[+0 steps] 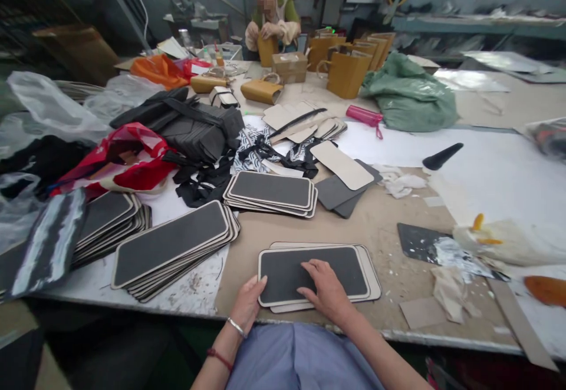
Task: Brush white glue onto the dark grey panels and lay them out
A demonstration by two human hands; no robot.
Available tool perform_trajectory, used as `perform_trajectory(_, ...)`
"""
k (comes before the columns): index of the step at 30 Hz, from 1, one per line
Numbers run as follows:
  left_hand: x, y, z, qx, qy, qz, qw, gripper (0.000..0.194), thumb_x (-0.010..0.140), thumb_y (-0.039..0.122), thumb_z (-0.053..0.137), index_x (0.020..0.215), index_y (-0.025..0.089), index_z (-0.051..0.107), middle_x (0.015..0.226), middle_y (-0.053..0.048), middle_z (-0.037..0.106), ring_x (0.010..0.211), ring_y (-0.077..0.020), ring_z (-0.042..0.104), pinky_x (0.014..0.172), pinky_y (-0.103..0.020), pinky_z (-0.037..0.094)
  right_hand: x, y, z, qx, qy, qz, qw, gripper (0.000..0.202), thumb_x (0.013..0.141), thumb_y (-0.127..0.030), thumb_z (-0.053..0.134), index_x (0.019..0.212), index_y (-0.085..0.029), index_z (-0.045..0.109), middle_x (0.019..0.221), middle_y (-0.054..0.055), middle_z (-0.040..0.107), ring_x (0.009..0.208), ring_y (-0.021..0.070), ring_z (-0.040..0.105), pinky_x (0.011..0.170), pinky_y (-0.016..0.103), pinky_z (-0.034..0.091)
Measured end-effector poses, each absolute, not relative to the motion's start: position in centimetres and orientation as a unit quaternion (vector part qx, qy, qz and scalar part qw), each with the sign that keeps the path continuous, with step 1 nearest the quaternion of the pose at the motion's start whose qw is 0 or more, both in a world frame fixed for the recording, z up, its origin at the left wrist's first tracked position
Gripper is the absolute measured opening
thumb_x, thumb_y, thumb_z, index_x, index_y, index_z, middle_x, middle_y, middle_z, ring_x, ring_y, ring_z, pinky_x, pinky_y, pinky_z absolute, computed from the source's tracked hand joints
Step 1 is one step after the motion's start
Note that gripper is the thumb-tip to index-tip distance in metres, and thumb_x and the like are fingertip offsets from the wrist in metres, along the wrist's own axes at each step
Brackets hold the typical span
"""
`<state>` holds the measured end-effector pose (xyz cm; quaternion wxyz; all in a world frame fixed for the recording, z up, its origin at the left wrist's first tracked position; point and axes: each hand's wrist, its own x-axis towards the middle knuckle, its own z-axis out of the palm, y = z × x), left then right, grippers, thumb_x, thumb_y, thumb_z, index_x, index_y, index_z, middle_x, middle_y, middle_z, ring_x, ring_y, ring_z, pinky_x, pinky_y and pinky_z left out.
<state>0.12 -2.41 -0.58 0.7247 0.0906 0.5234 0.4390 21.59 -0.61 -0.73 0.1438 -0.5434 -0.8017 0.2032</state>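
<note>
Nearest, the right hand (pixel 325 288) lies flat and open on the dark panel (pixel 309 272), its long axis running left-right, while the open left hand (pixel 247 304) steadies its left end.

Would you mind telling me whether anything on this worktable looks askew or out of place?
The small stack under both hands is uneven: the lower boards jut out to the right and rear of the dark-faced top panel. Torn paper scraps litter the table nearby.

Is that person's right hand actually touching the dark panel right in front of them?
Touching. The head view shows the right hand lying flat on the dark panel, fingers spread over its surface with no gap.
</note>
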Motion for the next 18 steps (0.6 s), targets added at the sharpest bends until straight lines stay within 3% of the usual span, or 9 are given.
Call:
perform_trajectory(3, 0.2, -2.4, -1.1, 0.094, 0.531, 0.440, 0.718, 0.031, 0.062, 0.025, 0.072, 0.088, 0.009, 0.065, 0.087, -0.011, 0.071, 0.092, -0.0249, 0.063, 0.084, -0.036, 0.050, 25.6, -1.6, -2.1, -0.647, -0.732, 0.094, 0.193, 0.029, 0.083, -0.032, 0.046, 0.107, -0.018, 0.051, 0.102, 0.014, 0.055, 0.097, 0.0265, 0.049, 0.082, 0.041, 0.041)
perform_trajectory(6, 0.2, -2.4, -1.1, 0.088, 0.534, 0.445, 0.714, 0.033, 0.059, 0.027, 0.074, 0.086, 0.010, 0.065, 0.085, -0.011, 0.071, 0.091, -0.0253, 0.063, 0.084, -0.037, 0.050, 29.7, -2.4, -3.3, -0.752, -0.641, 0.040, 0.151, 0.032, 0.082, -0.037, 0.042, 0.101, -0.013, 0.051, 0.091, 0.016, 0.056, 0.088, 0.0294, 0.052, 0.077, 0.043, 0.041)
perform_trajectory(10, 0.5, -2.2, -0.6, 0.093, 0.533, 0.452, 0.710, 0.036, 0.055, 0.032, 0.077, 0.081, 0.010, 0.065, 0.082, -0.012, 0.071, 0.090, -0.0267, 0.064, 0.083, -0.038, 0.050, 32.3, -2.3, -4.6, -0.785, -0.578, 0.155, 0.162, 0.036, 0.075, -0.044, 0.043, 0.093, -0.015, 0.052, 0.079, 0.012, 0.056, 0.078, 0.0262, 0.053, 0.070, 0.036, 0.042)
perform_trajectory(12, 0.7, -2.2, -0.5, 0.098, 0.534, 0.454, 0.706, 0.037, 0.053, 0.034, 0.078, 0.079, 0.010, 0.066, 0.081, -0.012, 0.071, 0.089, -0.0274, 0.064, 0.083, -0.038, 0.049, 32.9, -1.9, -4.8, -0.779, -0.552, 0.231, 0.186, 0.031, 0.070, -0.049, 0.043, 0.073, -0.019, 0.052, 0.066, 0.006, 0.053, 0.066, 0.0224, 0.052, 0.061, 0.032, 0.041)
perform_trajectory(14, 0.7, -2.2, -0.3, 0.108, 0.535, 0.456, 0.703, 0.038, 0.051, 0.035, 0.078, 0.077, 0.010, 0.066, 0.079, -0.012, 0.071, 0.089, -0.0282, 0.064, 0.083, -0.039, 0.049, 33.4, -1.6, -4.7, -0.761, -0.532, 0.313, 0.197, 0.033, 0.064, -0.054, 0.042, 0.053, -0.023, 0.039, 0.051, 0.000, 0.042, 0.053, 0.0176, 0.045, 0.053, 0.029, 0.037)
perform_trajectory(16, 0.4, -1.9, 0.1, 0.123, 0.533, 0.452, 0.704, 0.038, 0.051, 0.036, 0.078, 0.076, 0.010, 0.066, 0.077, -0.012, 0.071, 0.088, -0.0286, 0.064, 0.082, -0.039, 0.049, 33.8, -1.2, -4.1, -0.738, -0.512, 0.389, 0.207, 0.039, 0.060, -0.058, 0.043, 0.048, -0.024, 0.029, 0.046, -0.003, 0.034, 0.048, 0.0142, 0.039, 0.049, 0.027, 0.033)
perform_trajectory(18, -0.2, -1.0, 1.0, 0.143, 0.532, 0.444, 0.707, 0.039, 0.052, 0.037, 0.077, 0.078, 0.010, 0.066, 0.078, -0.012, 0.071, 0.087, -0.0282, 0.064, 0.081, -0.039, 0.049, 33.9, -0.4, -2.8, -0.712, -0.493, 0.450, 0.218, 0.041, 0.061, -0.059, 0.047, 0.050, -0.022, 0.031, 0.048, -0.004, 0.034, 0.050, 0.0129, 0.038, 0.049, 0.025, 0.032)
